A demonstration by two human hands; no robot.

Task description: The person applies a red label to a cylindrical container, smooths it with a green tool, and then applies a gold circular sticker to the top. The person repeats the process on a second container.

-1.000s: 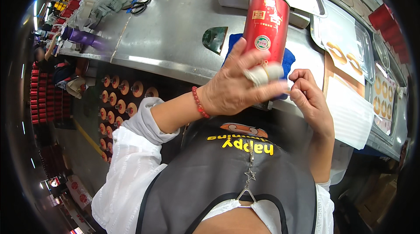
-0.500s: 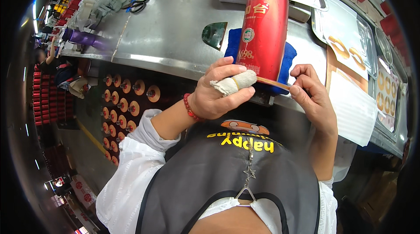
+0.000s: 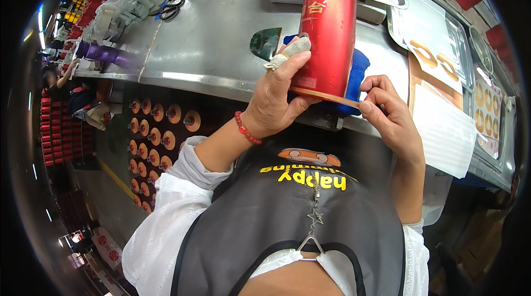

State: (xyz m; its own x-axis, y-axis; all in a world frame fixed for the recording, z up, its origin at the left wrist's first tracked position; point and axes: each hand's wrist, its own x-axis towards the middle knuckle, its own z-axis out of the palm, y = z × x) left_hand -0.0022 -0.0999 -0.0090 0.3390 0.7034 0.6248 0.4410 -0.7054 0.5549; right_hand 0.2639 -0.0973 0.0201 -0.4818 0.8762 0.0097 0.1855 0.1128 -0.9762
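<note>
On the steel bench [image 3: 210,41], near its front edge, the red bottle [image 3: 326,36] could slide or tip toward the person if the blue cloth [image 3: 359,69] under it bunches or shifts; the drops on its side would, I judge, make it slippery. Whether it stands or lies, I cannot tell.

The left hand [image 3: 271,94] is half open against the bottle's left side, its thumb by the base; too light a press there could let the bottle roll. The right hand [image 3: 390,119] pinches the end of the gold strip [image 3: 334,99] between thumb and forefinger. An uneven pull could set the strip crooked along the base or crease it. The loose white wrap [image 3: 290,52] on a left finger could snag.

Counted: one bench, one bottle in hand, one blue cloth, one dark green piece [image 3: 265,43] left of the bottle, one pair of scissors [image 3: 171,8] toward the bench's far left corner, two gold rings [image 3: 416,46] on the nearer sheet at the right, one strip and one wrap.
</note>
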